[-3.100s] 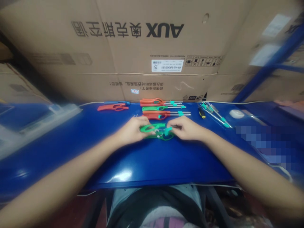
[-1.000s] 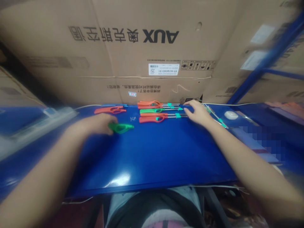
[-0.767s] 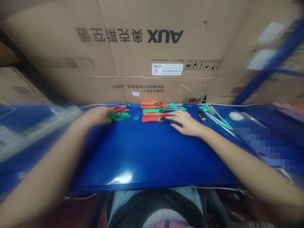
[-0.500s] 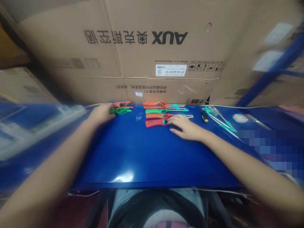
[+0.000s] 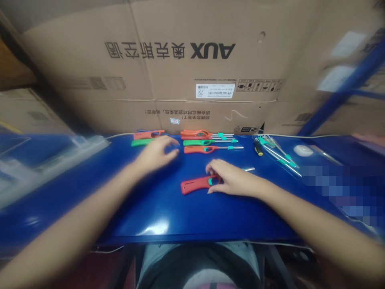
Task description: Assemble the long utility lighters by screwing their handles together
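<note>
My right hand (image 5: 224,176) is closed round the trigger end of a red gas lighter (image 5: 194,185), whose metal tip shows beyond the hand. With fingers apart, my left hand (image 5: 159,151) hovers over the blue table and holds nothing. Behind that hand lie an orange lighter handle (image 5: 147,135) and a green handle (image 5: 140,142), neither showing a metal tube. A row of finished-looking lighters sits further back: an orange-red lighter (image 5: 194,149), a green lighter (image 5: 192,142) and several orange lighters (image 5: 189,133), their tubes pointing right.
Several metal tubes with teal parts (image 5: 281,156) lie at the right, beside a black and yellow screwdriver (image 5: 258,147) and a white rounded object (image 5: 303,150). A large cardboard sheet (image 5: 168,80) stands behind the blue table (image 5: 144,208). Blue posts rise at the right.
My right hand has drawn the red lighter out of the row towards me. My left hand has left the handles and moved right, its fingers now spread.
</note>
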A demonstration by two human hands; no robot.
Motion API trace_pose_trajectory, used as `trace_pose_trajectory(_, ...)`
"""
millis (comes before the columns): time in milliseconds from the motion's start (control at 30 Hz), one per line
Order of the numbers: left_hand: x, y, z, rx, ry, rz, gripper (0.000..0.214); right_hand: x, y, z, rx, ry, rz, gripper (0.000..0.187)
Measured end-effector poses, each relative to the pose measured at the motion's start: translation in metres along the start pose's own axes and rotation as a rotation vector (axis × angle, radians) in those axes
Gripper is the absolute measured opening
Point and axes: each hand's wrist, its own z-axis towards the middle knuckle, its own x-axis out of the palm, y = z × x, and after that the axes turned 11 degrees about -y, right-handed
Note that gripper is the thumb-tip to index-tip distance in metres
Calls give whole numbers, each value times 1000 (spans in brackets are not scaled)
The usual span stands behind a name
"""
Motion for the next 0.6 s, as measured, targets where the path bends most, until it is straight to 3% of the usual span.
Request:
trace_pose_trajectory(100,11,-54,-14,134,275,-167,35,2,7,0,70,-4,-30,42)
trace_pose_trajectory(167,17,-78,-25,238,405,-126,37,1,10,0,127,14,-46,41)
trace_pose_trajectory(267,21,-94,-36,302,401,12,30,0,15,-1,217,36,-56,42)
trace_pose_trajectory(400,22,-98,-41,257,401,84,18,3,20,-2,310,34,-38,44)
trace_pose_trajectory(600,26,-102,-44,210,368,179,21,9,23,-3,249,-40,-143,32)
